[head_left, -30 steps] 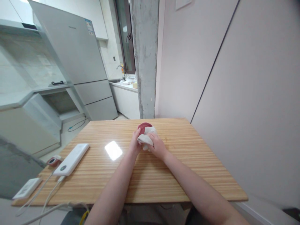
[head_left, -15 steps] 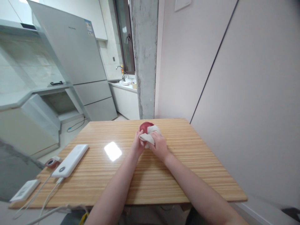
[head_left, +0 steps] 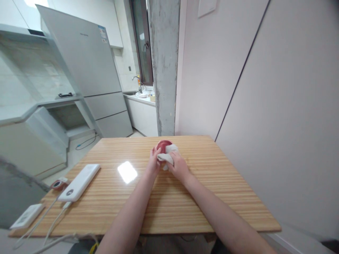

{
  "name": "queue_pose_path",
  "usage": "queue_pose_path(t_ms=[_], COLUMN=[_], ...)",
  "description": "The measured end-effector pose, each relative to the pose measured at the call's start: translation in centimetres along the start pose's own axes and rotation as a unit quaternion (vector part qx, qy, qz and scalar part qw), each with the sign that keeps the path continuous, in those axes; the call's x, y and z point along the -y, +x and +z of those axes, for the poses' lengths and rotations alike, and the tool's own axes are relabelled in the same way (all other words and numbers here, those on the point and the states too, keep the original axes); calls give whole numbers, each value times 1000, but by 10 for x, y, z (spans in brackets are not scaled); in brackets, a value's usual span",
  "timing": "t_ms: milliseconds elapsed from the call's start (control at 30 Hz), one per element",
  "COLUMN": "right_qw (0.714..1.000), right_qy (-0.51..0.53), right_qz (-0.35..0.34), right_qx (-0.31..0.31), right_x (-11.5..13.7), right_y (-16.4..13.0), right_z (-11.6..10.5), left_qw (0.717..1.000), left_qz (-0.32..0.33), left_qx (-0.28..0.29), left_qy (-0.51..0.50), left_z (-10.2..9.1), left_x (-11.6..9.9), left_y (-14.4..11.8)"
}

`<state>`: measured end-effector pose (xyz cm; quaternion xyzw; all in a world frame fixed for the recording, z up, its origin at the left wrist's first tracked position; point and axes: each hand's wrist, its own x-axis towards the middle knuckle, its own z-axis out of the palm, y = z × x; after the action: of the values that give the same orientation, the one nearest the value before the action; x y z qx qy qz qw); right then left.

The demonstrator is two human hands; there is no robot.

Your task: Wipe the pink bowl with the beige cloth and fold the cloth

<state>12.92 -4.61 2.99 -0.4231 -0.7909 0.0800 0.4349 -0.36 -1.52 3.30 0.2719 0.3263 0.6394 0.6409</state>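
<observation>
A small red bowl (head_left: 163, 145) sits near the far middle of a wooden table (head_left: 206, 190), its mouth apparently tipped up and slightly away from the camera; round as it is, it shows no clear long axis. A crumpled white cloth (head_left: 168, 156) is pressed against its near side. The left hand (head_left: 153, 163) closes its fingers around the bowl's left edge to steady it, while the right hand (head_left: 179, 165) is bunched around the cloth and holds it against the rim.

The work appears to be at the wiping stage, with the cloth on the bowl's near wall and rim. By the look of it, the next move calls for the left hand to turn or brace the bowl firmly while the right carries the cloth around the parts not yet covered, without the light bowl sliding on the glossy tabletop.

Well apart, at the table's left edge, lie a white power bank (head_left: 78, 182), 1 small white device (head_left: 26, 216) and trailing white cables (head_left: 54, 222). A refrigerator (head_left: 87, 67) and a concrete pillar (head_left: 164, 63) stand beyond.
</observation>
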Motion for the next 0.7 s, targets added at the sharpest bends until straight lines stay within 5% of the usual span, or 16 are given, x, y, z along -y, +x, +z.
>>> queue_pose_path(t_ms=[200,300,500,700], right_qw=[999,999,999,999], right_qy=[-26,-8,5,-36], right_qz=[-23,-24,39,-16], right_qx=[-35,-23,-2,-22], right_x=[-21,-18,-2,-22], right_y=[0,1,-2,-2], right_z=[-29,-27,10,-21], left_qw=[975,983,1000,979], left_qz=[-150,-121,2,-153], left_qx=[160,136,-23,120], left_qy=[39,39,18,58], left_z=[1,2,0,-2], left_x=[-6,-5,2,1], left_y=[-10,-8,0,-5])
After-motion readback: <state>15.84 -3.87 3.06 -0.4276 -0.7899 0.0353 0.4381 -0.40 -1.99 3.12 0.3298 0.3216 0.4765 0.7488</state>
